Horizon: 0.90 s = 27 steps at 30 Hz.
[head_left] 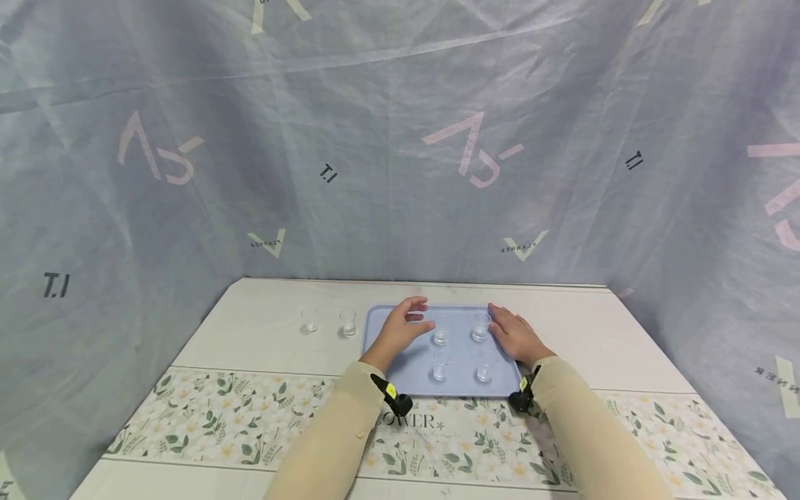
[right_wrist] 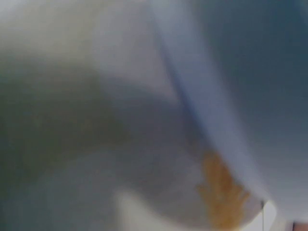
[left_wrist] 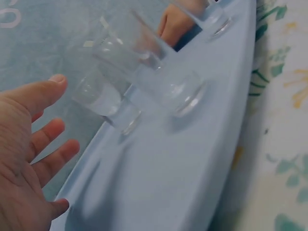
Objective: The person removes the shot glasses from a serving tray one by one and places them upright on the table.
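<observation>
A light blue tray [head_left: 406,378] lies on the table with several small clear glasses on it, in two rows. My left hand [head_left: 398,333] hovers over the tray's left part, fingers spread and holding nothing; its thumb is close beside the back left glass [head_left: 440,337]. In the left wrist view a gap shows between this hand [left_wrist: 24,144] and the nearest glass [left_wrist: 101,96]. At the tray's right edge is my right hand [head_left: 517,337], its fingers extended beside the back right glass [head_left: 480,330]; whether they touch it cannot be told. The right wrist view is blurred, showing the tray edge [right_wrist: 207,96].
Left of the tray, two more clear glasses [head_left: 348,323] stand on the white tablecloth [head_left: 250,340]. A floral band [head_left: 250,417] crosses the cloth in front. Grey printed curtains [head_left: 387,208] enclose the back and sides.
</observation>
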### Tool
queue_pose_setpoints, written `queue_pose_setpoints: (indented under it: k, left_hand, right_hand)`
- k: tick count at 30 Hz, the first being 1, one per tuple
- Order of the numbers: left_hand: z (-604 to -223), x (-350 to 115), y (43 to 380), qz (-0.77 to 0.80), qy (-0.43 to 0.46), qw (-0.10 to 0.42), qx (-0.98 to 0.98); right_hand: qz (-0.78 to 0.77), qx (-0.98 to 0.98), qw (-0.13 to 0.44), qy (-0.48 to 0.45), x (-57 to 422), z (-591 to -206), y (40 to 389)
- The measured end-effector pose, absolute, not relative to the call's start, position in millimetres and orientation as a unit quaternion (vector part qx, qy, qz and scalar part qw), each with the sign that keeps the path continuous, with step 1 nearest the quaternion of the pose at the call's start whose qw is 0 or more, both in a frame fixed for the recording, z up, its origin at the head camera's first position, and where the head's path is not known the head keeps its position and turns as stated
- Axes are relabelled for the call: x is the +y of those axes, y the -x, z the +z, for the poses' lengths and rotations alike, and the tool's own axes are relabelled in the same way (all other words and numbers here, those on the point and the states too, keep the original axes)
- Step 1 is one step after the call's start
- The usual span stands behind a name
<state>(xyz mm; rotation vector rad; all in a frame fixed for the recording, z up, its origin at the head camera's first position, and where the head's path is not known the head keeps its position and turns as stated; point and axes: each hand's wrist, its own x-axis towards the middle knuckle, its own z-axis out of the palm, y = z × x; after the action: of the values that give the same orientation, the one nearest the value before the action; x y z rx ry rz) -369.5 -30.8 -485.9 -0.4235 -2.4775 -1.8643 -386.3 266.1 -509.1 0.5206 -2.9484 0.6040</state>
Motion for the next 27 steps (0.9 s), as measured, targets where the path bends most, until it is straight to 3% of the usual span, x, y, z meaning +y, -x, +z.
queue_pose_setpoints:
  k: [15, 27]
  left_hand:
    - [-497.8, -15.4, 366.2, -0.593, 0.147, -0.047, -0.790]
    - [-502.8, -12.0, 367.4, -0.600, 0.152, -0.048, -0.784]
  right_hand:
    - [0.198, -0.964, 0.045, -0.170, 267.5, -513.1, 389.2]
    - [0.204, -0.962, 0.051, -0.175, 267.0, -512.8, 388.1]
